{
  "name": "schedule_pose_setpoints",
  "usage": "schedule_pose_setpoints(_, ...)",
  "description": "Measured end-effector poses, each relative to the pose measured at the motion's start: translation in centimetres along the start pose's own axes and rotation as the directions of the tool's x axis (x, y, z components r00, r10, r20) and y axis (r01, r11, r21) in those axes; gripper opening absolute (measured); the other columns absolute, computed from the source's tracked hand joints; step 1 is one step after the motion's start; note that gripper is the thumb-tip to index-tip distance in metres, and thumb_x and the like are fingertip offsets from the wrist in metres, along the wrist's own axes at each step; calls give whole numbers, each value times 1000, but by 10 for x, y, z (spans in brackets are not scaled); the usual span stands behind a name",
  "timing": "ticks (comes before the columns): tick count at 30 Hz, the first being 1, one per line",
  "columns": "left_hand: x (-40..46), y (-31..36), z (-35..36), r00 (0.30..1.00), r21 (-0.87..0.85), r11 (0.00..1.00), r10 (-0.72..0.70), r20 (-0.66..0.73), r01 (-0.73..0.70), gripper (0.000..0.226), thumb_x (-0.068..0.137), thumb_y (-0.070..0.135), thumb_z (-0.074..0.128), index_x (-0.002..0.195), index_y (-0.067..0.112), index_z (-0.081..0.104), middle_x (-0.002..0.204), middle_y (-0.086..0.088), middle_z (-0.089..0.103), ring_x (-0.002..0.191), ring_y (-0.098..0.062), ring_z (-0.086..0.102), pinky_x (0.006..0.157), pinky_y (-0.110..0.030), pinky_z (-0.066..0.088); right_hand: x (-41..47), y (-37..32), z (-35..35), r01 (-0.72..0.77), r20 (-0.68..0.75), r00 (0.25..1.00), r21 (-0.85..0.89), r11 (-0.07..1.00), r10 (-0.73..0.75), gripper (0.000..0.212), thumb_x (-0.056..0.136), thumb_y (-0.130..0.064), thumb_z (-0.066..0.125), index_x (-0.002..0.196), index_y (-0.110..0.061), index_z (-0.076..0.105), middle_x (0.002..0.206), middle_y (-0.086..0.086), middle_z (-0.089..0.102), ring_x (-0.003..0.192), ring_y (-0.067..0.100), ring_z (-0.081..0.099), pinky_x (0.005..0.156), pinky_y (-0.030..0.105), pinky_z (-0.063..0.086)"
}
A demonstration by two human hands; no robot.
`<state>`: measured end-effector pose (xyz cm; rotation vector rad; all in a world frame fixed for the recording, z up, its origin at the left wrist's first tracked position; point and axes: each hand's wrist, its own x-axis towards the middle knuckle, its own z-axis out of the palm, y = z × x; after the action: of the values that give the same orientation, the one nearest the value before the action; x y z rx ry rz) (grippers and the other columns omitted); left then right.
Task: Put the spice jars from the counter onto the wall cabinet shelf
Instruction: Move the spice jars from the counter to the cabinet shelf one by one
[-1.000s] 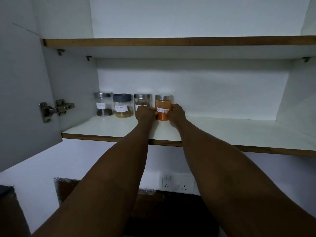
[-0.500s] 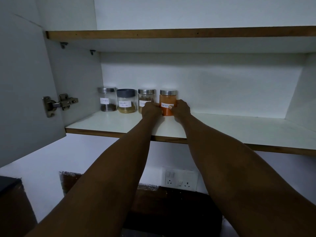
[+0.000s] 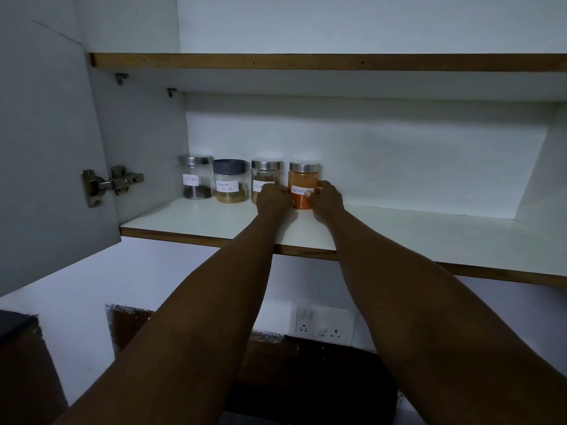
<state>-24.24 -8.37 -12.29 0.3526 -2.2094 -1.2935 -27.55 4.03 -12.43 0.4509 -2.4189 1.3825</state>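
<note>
Several labelled glass spice jars stand in a row at the back left of the white cabinet shelf (image 3: 399,234). From the left: a cloves jar (image 3: 196,177) with a silver lid, a coriander powder jar (image 3: 230,185) with a dark lid, a brown-spice jar (image 3: 265,176), and an orange chilli powder jar (image 3: 302,180). My left hand (image 3: 273,197) and my right hand (image 3: 326,199) hold the orange jar from either side, thumbs on its label. My left hand hides the lower part of the brown-spice jar.
An upper shelf (image 3: 306,61) runs above the jars. The open cabinet door (image 3: 46,148) with a metal hinge (image 3: 110,184) hangs at the left. The shelf to the right of the jars is bare. A wall socket plate (image 3: 322,323) sits below the shelf.
Both hands have stayed on the orange jar, which stands in its place beside the brown-spice jar. The camera view shifted slightly; the jars have not visibly moved.
</note>
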Motion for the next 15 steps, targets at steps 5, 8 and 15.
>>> schedule_pose_setpoints(5,-9,4,-5,993,-40,998,-61,-97,58,24,99,15,61,111,-4,71,115,-18,74,112,-30,71,101,-36,57,-2,-6,-2,-106,-15,994,10,994,106,51,103,-33,58,141,-2,45,141,18,57,128,33,58,105,40,47)
schedule_pose_setpoints(8,-20,7,-13,990,-34,996,-89,-112,86,27,99,16,62,117,-2,68,119,-16,73,115,-29,69,101,-35,57,-9,-15,-7,-203,-25,978,57,977,205,62,100,-35,63,145,-2,37,143,18,54,130,34,57,106,41,47)
schedule_pose_setpoints(15,-54,11,-32,999,67,997,25,24,-27,27,100,12,59,117,-7,68,119,-20,72,115,-31,70,98,-33,55,-49,-29,-10,-208,-13,978,-124,970,208,85,93,-22,67,157,2,17,147,20,51,135,36,54,110,45,48)
